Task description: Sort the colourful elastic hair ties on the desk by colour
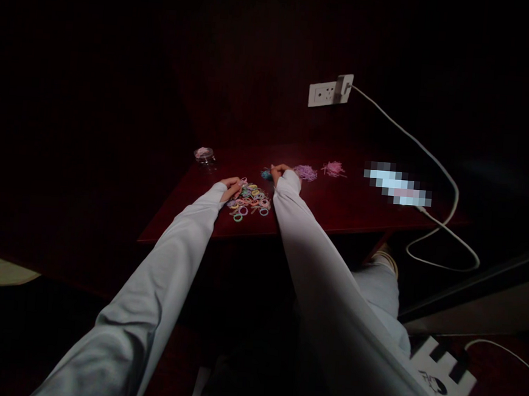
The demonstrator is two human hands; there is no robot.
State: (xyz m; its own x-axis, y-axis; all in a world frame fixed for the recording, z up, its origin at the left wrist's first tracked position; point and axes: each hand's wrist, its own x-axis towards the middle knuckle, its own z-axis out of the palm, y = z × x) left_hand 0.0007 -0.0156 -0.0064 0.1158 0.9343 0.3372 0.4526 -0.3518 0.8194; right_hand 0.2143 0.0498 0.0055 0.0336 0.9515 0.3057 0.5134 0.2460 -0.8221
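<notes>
Seemingly, half-curled hands [231, 187] [280, 173] touch mixed rings [254, 202] and teal pile [265, 175].

I count two hands of mine, the left hand [231, 188] and the right hand [281, 171], at one counter [332, 206]. On it I have one mixed pile of rings [251, 200], too jumbled to number, and three single-colour heaps: one teal heap [266, 174], one purple heap [306, 173], one pink heap [334, 169]. I also see one jar [206, 157], one socket plate [322, 95], one plug [344, 85] and two white cables [416, 138].
</notes>
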